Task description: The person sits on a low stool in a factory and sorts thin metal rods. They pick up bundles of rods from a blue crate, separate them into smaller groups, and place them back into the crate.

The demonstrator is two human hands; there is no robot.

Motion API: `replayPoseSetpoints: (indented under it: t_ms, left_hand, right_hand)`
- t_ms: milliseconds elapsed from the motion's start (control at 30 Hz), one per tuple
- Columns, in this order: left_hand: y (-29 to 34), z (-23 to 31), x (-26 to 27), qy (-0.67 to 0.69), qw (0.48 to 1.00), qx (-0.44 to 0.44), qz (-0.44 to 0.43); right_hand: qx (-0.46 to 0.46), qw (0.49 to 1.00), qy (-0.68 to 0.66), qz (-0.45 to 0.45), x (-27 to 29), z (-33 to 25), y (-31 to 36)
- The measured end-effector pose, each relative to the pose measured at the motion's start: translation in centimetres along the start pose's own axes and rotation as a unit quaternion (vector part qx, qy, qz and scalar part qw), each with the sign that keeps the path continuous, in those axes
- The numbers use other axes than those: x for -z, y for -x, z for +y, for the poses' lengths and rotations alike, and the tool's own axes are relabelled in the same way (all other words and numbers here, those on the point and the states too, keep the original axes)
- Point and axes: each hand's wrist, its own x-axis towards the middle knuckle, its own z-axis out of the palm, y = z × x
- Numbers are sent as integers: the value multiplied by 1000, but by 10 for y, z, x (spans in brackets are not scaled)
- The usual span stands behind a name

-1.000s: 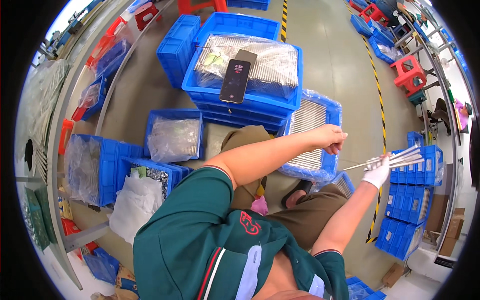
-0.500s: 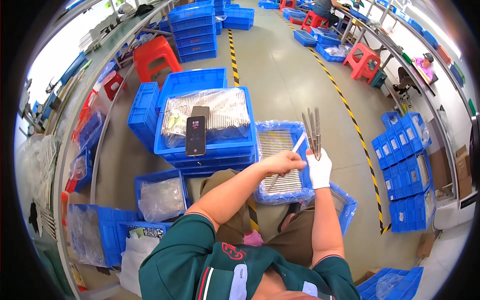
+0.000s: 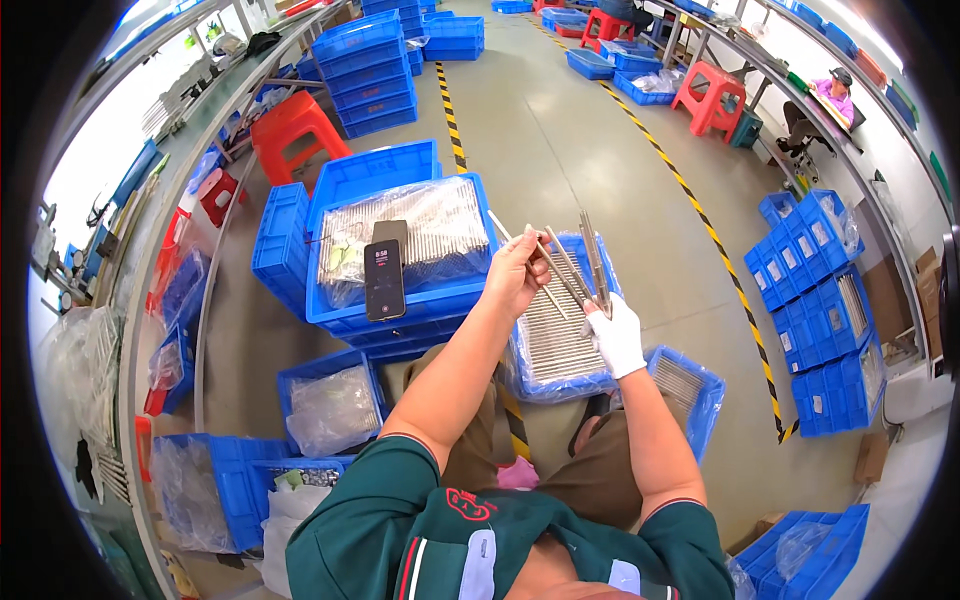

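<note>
My bare left hand [image 3: 516, 272] is closed around a thin stick [image 3: 554, 303], pale at its upper end, which slants across the palm. Its fingertips are beside the upper end of one rod; whether they touch it I cannot tell. In its white glove, my right hand [image 3: 617, 337] grips several slim metal rods [image 3: 594, 258] near their lower ends, fanned upward. Below both hands, a plastic-lined blue crate [image 3: 522, 372] holds a layer of similar metal rods [image 3: 570, 362] lying side by side.
Left of the hands, a phone [image 3: 384, 280] rests on plastic-covered rods [image 3: 440, 222] atop stacked blue crates [image 3: 400, 325]. Another lined crate [image 3: 708, 400] stands by my right knee. Crates [image 3: 822, 310] line the right side, past striped floor tape [image 3: 690, 190].
My left hand has moved left and up, its stick now slanting the other way. My right hand has come slightly lower and left, and the rods are spread more, leaning left.
</note>
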Motion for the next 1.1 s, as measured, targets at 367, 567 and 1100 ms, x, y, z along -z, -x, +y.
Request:
replayPoseSetpoints:
  t_ms: [367, 567, 1100]
  left_hand:
    - [10, -40, -7, -111, 993, 34, -9]
    - [16, -41, -21, -146, 986, 81, -19]
    - [27, -60, -27, -272, 960, 71, -10]
  right_hand:
    - [-25, 995, -92, 28, -2, -1, -8]
    - [28, 996, -14, 82, 5, 7, -12]
    - [-17, 969, -223, 101, -10, 11, -16]
